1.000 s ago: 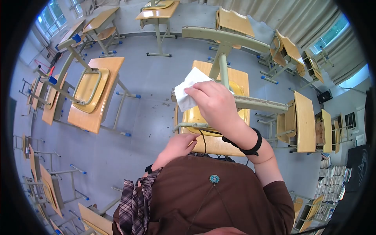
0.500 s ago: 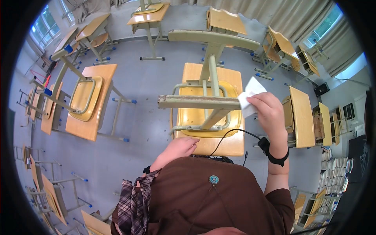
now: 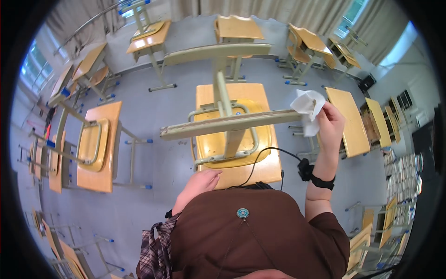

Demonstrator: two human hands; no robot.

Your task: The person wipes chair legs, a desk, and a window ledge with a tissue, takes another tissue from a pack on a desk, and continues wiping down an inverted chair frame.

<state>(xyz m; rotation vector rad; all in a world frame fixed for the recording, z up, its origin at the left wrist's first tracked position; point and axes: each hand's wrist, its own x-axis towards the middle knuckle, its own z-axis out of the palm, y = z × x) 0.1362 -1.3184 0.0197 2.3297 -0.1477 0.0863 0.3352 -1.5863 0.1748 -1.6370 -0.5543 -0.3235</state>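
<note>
My right hand (image 3: 331,128) pinches a crumpled white tissue (image 3: 308,103) with a brownish smudge on it. The tissue is at the right end of the nearer foot bar (image 3: 227,124) of an upturned chair; whether it touches the bar I cannot tell. That bar is greenish-grey metal with worn paint along its top edge. The chair's yellow seat (image 3: 260,135) lies upside down on a wooden desk (image 3: 251,174). At the desk's near left edge is my left hand (image 3: 200,182), its fingers stretched out and holding nothing I can see.
A second foot bar (image 3: 218,52) sticks up farther away. On the left stands another desk (image 3: 100,174) with an upturned chair on it. More desks (image 3: 349,122) stand to the right and along the curtained wall. A black cable (image 3: 274,148) runs from my right wrist across the desk.
My view has shifted, so the desk and chair sit farther left. My right hand has turned the tissue, which now looks more crumpled and shows its smudge. My left hand stays by the desk edge.
</note>
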